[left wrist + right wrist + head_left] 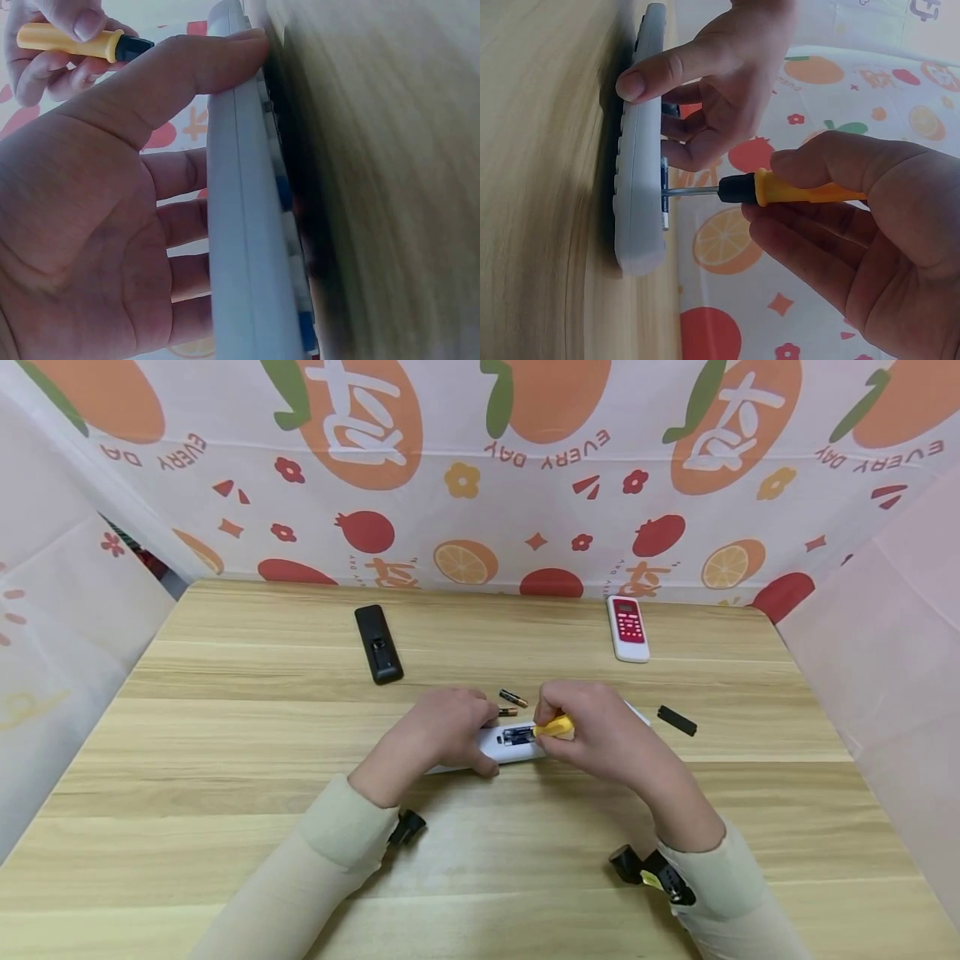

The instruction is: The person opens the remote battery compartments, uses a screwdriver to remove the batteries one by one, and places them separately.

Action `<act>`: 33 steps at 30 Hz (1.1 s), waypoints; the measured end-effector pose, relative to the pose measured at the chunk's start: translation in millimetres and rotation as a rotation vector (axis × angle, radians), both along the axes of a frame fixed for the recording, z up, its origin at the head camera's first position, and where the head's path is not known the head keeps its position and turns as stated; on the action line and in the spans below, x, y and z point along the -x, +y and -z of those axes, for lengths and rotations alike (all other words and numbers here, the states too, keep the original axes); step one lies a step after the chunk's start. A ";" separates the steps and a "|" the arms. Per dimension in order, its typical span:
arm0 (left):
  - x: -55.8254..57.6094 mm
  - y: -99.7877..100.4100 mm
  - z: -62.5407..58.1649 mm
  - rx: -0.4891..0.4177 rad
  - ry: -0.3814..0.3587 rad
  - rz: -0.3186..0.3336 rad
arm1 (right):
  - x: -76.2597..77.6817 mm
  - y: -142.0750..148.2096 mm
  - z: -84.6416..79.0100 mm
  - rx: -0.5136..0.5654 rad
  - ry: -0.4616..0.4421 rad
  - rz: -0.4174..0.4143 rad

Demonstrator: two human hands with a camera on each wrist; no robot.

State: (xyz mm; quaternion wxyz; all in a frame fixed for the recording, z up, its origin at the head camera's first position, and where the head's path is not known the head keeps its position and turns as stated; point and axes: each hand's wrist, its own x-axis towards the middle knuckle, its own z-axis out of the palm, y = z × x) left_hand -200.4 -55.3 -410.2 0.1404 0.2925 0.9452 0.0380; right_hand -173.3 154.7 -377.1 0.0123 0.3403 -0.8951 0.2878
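Observation:
A white remote control (489, 745) lies buttons down on the wooden table, its battery compartment (517, 736) uncovered and facing up. My left hand (442, 731) grips it by both long sides, thumb on the near edge. In my right hand (600, 735) is a screwdriver with a yellow handle (810, 193) and black collar, pinched between thumb and fingers. Its metal shaft (694, 191) points down into the compartment, where something battery-like sticks up slightly; the tip itself is hidden. Two loose batteries lie just behind the remote, one (513, 697) farther back, the other (507, 712) partly behind my left fingers.
A black remote (378, 643) lies back left with its battery opening showing. Back right is a white remote with a red face (628, 628). A small black cover (677, 720) lies right of my right hand. Fruit-printed cloth (465, 518) hangs behind the table.

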 end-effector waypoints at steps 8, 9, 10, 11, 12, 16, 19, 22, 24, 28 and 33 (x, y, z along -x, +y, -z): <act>-0.5 1.3 -0.5 0.016 -0.009 -0.006 | 1.9 0.4 -0.2 0.036 0.010 0.005; -0.6 1.6 -0.9 0.019 -0.011 -0.007 | 2.0 0.4 0.0 0.040 0.012 0.003; -0.7 1.7 -1.1 0.022 -0.012 -0.008 | 2.1 0.4 0.1 0.043 0.012 0.001; -0.8 1.9 -1.4 0.023 -0.013 -0.008 | 2.1 0.4 0.3 0.046 0.009 0.002; -0.8 1.9 -1.5 0.022 -0.015 -0.009 | 2.0 0.3 0.4 0.049 0.006 0.003; -0.4 1.6 -1.1 0.017 -0.023 -0.012 | 1.5 -0.4 0.0 0.059 0.001 0.009; -0.2 1.0 -0.4 0.012 -0.024 -0.015 | 1.5 -1.1 -0.1 0.065 0.007 0.012; -0.4 0.4 -0.1 0.011 -0.020 -0.014 | 1.7 -1.2 0.0 0.073 0.011 0.010; -0.5 0.2 -0.1 0.005 -0.021 -0.013 | 1.9 -0.9 0.1 0.079 0.013 0.007; -0.7 0.0 -0.1 -0.002 -0.025 -0.013 | 2.4 0.2 -0.5 0.090 0.023 0.007; -1.3 -0.1 -0.2 0.003 -0.017 -0.008 | 3.8 2.9 -1.2 0.108 0.032 0.020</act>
